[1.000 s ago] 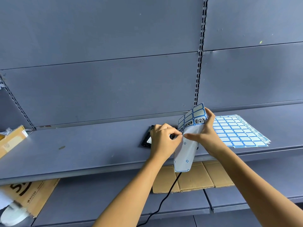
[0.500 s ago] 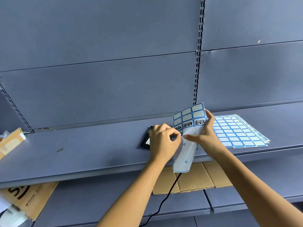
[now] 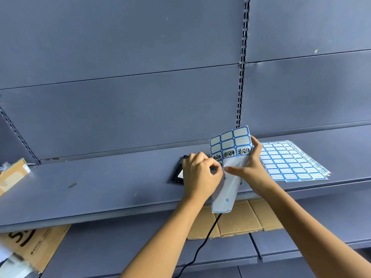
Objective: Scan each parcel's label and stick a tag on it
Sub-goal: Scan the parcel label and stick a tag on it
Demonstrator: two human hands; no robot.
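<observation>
Tag sheet (image 3: pixel 230 145) held upright over the shelf (image 3: pixel 100 187) edge: right hand (image 3: pixel 253 169) grips its bent backing, left hand (image 3: pixel 200 173) fingers (image 3: pixel 215 171) pinch its left edge. Spare sheets (image 3: pixel 291 161) lie on the shelf, right.

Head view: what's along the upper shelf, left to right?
Cardboard box → black device → left hand → held sheet → right hand → sheet stack.

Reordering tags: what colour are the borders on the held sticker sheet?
Blue, around pale labels on the sticker sheet, seen in the head view.
</observation>
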